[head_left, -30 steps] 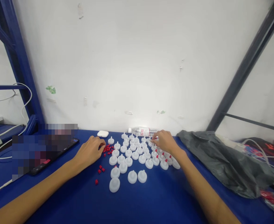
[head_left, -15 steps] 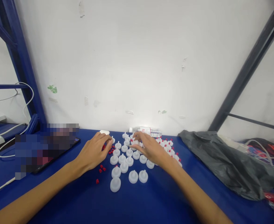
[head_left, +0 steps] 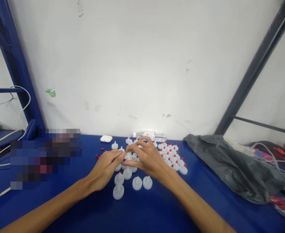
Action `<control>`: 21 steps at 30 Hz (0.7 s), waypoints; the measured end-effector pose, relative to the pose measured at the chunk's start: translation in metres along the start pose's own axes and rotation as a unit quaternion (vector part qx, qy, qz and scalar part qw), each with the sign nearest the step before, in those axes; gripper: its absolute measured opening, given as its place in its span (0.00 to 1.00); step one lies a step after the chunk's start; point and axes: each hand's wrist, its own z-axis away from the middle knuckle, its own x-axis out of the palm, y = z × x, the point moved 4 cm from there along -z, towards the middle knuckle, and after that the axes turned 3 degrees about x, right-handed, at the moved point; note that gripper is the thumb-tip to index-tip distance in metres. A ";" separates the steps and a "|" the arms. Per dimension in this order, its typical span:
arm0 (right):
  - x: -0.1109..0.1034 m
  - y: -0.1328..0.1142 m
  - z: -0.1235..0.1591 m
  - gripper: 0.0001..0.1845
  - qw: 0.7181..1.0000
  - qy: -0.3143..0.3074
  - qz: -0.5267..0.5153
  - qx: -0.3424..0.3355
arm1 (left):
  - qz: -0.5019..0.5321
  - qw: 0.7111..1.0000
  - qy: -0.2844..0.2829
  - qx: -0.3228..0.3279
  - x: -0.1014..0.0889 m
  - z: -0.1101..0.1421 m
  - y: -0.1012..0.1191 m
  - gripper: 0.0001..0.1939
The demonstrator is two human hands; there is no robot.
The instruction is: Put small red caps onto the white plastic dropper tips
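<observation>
In the middle of the head view my two hands meet above a spread of white nozzle caps (head_left: 118,191). My right hand (head_left: 148,158) has its thumb and fingers closed around one white nozzle cap (head_left: 128,156). Against the left side of that cap, my left hand (head_left: 106,168) is closed in a pinch; whatever lies between its fingertips is hidden. Small loose red tips (head_left: 97,156) lie beyond my left hand, partly covered by it. To the right of my right hand stand several white caps with red tips on them (head_left: 182,169).
A clear plastic bottle (head_left: 150,135) lies along the wall, and a white earbud case (head_left: 106,138) is to its left. Dark grey plastic sheeting (head_left: 232,165) covers the table's right side. Blue metal posts (head_left: 23,64) rise at left; white cables (head_left: 1,163) hang there.
My left hand has moved right from beside the red tips, and my right hand has moved slightly left. Both now meet at a white nozzle cap, held in the right. The view has shifted slightly.
</observation>
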 end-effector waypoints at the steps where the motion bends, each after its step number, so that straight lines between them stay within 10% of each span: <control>1: 0.000 -0.001 -0.001 0.06 1.000 0.006 0.012 0.000 | 0.043 0.998 0.007 -0.033 0.003 -0.001 0.000 0.30; 6: 0.005 -0.002 -0.004 0.09 0.996 0.013 0.089 -0.013 | 0.155 0.979 0.033 -0.127 0.011 -0.003 -0.003 0.31; 9: -0.004 0.039 0.003 0.14 0.987 0.008 0.131 0.095 | 0.147 0.976 0.065 -0.145 -0.003 -0.005 -0.012 0.28; 15: -0.036 0.139 0.040 0.07 0.944 0.004 0.164 0.287 | 0.020 0.975 0.173 -0.135 -0.052 -0.015 -0.036 0.27; 21: -0.020 0.143 0.045 0.04 0.938 -0.095 0.121 0.310 | -0.141 0.977 0.118 -0.104 -0.045 -0.015 -0.045 0.20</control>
